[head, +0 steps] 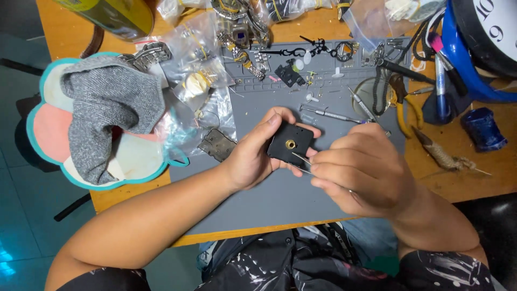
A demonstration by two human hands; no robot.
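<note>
My left hand holds a small black square clock movement with a brass centre hole, tilted up above the grey work mat. My right hand pinches thin metal tweezers, and their tips rest against the lower edge of the black box. Both hands meet over the middle of the mat.
Black clock hands, screwdrivers, small white parts and a round glass lie at the mat's far edge. Plastic bags of watch parts and a grey cloth on a pastel pad sit left. A wall clock, pens and pliers crowd the right.
</note>
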